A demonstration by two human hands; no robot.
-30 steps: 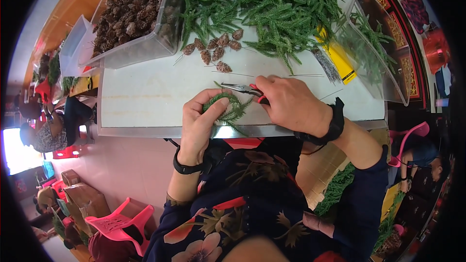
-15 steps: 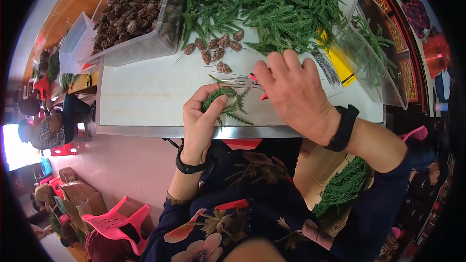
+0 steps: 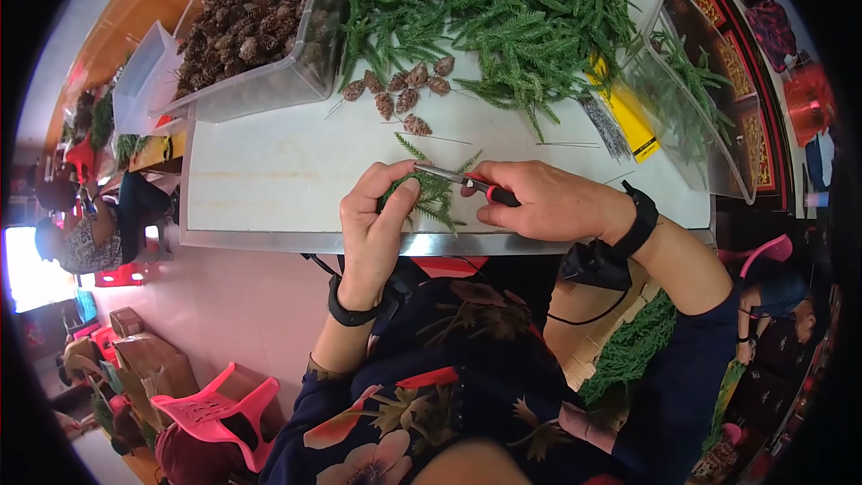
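Between thumb and fingers, my left hand (image 3: pixel 375 211) pinches a small bunch of green artificial pine sprigs (image 3: pixel 435 196) above the table's front edge. My right hand (image 3: pixel 548 202) is wrapped round the red-and-black handles of a pair of pliers (image 3: pixel 444 174). The metal jaws point left and reach the top of the bunch beside my left fingertips. What lies between the jaws is too small to make out. Just beyond my hands, several loose pine cones (image 3: pixel 384 106) lie on the white table (image 3: pixel 260 184), with thin wires around them.
A clear bin (image 3: pixel 260 103) full of pine cones stands far left. Green sprigs (image 3: pixel 539 18) are heaped at the back. Right of them are a yellow packet (image 3: pixel 631 121), a bundle of thin wires (image 3: pixel 603 126) and another clear bin (image 3: pixel 750 175). A pink chair (image 3: pixel 220 409) stands lower left.
My right hand has turned and lowered, bringing the pliers' jaws round to the top of the bunch. A sprig now sticks out of the heap, and a wire lies on the table below it.
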